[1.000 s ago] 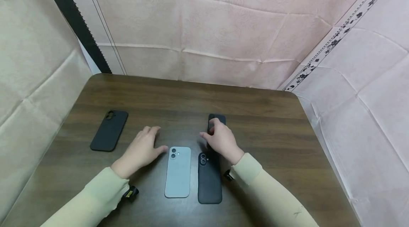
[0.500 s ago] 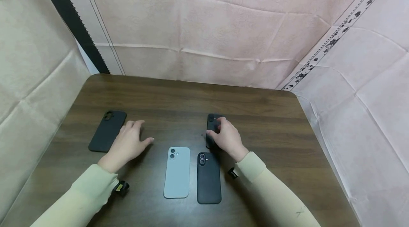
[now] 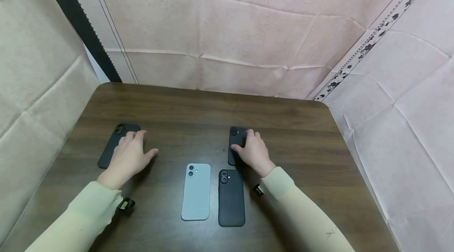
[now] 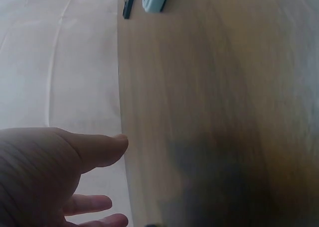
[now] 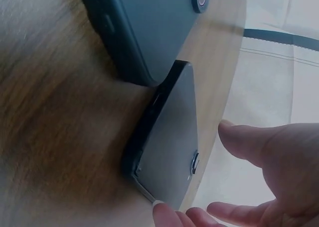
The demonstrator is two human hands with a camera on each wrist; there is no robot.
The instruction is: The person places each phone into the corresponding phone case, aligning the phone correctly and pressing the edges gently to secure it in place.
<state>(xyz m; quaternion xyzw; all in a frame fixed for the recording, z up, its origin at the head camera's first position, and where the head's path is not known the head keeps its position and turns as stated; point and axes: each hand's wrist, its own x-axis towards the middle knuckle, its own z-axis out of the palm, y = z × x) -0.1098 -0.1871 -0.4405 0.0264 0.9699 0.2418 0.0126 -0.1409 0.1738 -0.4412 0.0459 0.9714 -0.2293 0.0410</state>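
Note:
At the table's left lies a dark phone case (image 3: 109, 147) with a camera cutout. My left hand (image 3: 124, 156) is over its right side, fingers spread, and hides part of it. Back right, my right hand (image 3: 253, 151) is over a black phone (image 3: 235, 138). In the right wrist view, a fingertip touches or nearly touches the edge of this phone (image 5: 172, 132), while the thumb stands apart. Nearer the front, a light blue phone (image 3: 196, 195) and a second black phone (image 3: 231, 200) lie side by side, camera sides up.
The brown wooden table (image 3: 170, 106) has rounded far corners. Pale cloth (image 3: 227, 31) hangs behind it and along both sides. A small black device (image 3: 125, 204) sits at the left wrist and another (image 3: 258, 190) at the right.
My left hand has moved left from beside the light blue phone to over the dark phone case. My right hand has shifted slightly right, uncovering more of the back black phone.

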